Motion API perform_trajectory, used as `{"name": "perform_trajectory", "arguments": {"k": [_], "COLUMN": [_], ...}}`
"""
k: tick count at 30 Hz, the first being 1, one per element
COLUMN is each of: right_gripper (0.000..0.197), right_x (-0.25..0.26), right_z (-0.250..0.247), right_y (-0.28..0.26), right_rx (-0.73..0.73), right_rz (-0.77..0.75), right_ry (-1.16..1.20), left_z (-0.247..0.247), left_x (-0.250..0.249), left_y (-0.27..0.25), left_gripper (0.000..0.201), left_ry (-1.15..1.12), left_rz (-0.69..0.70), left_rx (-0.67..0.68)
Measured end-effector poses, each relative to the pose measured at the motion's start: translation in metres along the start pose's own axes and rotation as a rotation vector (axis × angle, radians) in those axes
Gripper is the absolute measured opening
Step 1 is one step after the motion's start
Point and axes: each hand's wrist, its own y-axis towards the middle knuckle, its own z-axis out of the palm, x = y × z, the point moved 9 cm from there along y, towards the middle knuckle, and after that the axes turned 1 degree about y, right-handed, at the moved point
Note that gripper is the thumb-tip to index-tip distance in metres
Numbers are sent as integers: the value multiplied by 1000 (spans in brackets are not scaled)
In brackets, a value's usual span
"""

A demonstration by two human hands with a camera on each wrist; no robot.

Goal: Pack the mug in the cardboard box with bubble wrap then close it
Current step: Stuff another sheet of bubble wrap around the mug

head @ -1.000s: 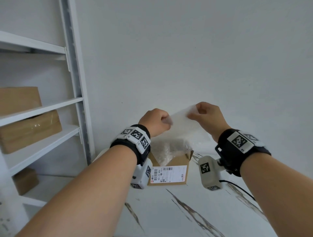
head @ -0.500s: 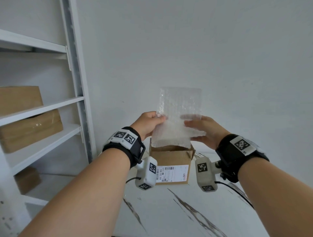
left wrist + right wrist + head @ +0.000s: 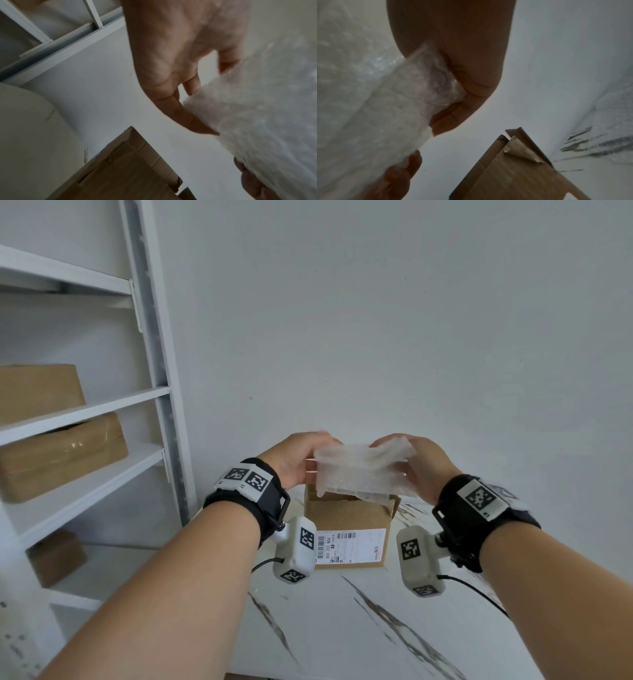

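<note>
Two hands are showing mid-frame in the head view: the left hand [image 3: 291, 460] and the right hand [image 3: 423, 467]. One sheet of bubble wrap [image 3: 363, 470] is hanging between them. One open box [image 3: 346, 515] is standing on one table [image 3: 342, 628] and is carrying one label [image 3: 352, 546]. Three more boxes are sitting on the rack at the left of the frame: the top box [image 3: 37, 392], the middle box [image 3: 61, 455] and the low box [image 3: 56, 556]. Two wristbands are showing, the left band [image 3: 246, 491] and the right band [image 3: 479, 508], and two cameras are hanging from them, the left camera [image 3: 296, 549] and the right camera [image 3: 419, 559].
</note>
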Motion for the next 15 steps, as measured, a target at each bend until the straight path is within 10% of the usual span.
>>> {"name": "perform_trajectory", "arguments": {"k": [7, 11, 15], "right_gripper": [50, 24, 16], "right_x": [-15, -8, 3], "right_z": [16, 3, -4], "right_y": [8, 18, 23], "right_rx": [146, -92, -230], "right_rz": [106, 3, -73], "right_ry": [24, -151, -287], "left_z": [-28, -26, -24], "left_x": [-14, -16, -5], "left_y": [6, 9, 11], "left_gripper": [40, 72, 48], "left_ry": [237, 308, 274], "left_rz": [191, 188, 95], "left_rx": [-298, -346, -306]}}
